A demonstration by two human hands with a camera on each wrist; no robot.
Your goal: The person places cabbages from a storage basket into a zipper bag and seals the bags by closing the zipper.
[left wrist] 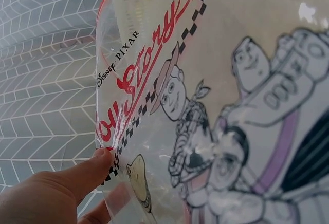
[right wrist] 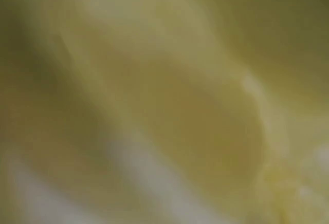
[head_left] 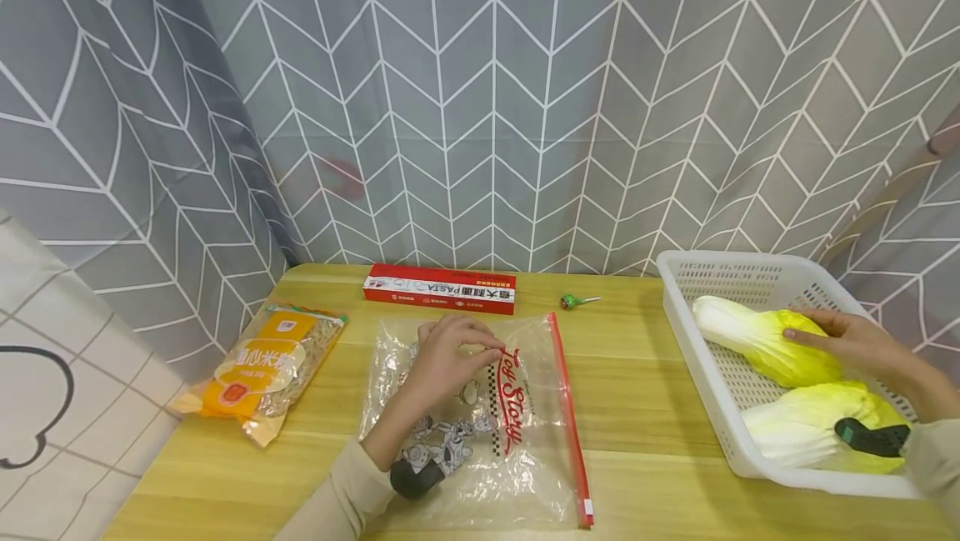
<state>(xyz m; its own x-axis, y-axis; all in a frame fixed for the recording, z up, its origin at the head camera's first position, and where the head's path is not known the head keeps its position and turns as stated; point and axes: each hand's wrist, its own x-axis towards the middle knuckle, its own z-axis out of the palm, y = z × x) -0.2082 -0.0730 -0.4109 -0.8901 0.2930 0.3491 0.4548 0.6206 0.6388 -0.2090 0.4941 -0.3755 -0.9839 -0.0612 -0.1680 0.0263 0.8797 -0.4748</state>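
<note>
A clear zip bag [head_left: 536,474] with a red zip edge and Toy Story print lies on the wooden table. My left hand [head_left: 452,358] pinches it; in the left wrist view the thumb [left wrist: 100,163] is on the printed side and fingers show behind the film. At the right, my right hand [head_left: 847,337] holds the leafy yellow end of a napa cabbage [head_left: 772,345] inside a white plastic basket [head_left: 705,408]. A second napa cabbage [head_left: 802,424] lies nearer in the basket, partly behind the right wrist's black camera. The right wrist view is only blurred yellow-white leaf.
A red pasta box [head_left: 438,287] lies at the back of the table, with a green-wrapped lollipop [head_left: 570,301] to its right. An orange food packet [head_left: 270,366] sits at the left edge. Grey patterned curtains [head_left: 480,91] hang behind the table.
</note>
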